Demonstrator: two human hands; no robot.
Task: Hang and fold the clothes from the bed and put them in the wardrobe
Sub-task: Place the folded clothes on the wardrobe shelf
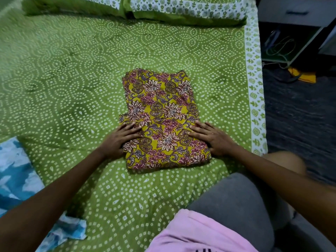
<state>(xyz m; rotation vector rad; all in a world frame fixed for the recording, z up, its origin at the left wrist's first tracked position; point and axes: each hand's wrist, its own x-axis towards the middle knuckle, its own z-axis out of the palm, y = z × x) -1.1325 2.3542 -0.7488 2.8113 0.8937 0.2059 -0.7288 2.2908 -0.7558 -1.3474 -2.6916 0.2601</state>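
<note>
Folding is the step in hand, by my judgement nearly done for this piece. Head view: the floral garment (161,120) lies as a folded rectangle mid-bed on the green sheet (72,79), long axis running near to far, slightly tilted left at the far end. The left hand (121,137) and right hand (211,138) press flat on its near edges, fingers straight and close together. Next likely calls for 1 more fold or lifting it. A blue cloth (16,170) lies near left.
</note>
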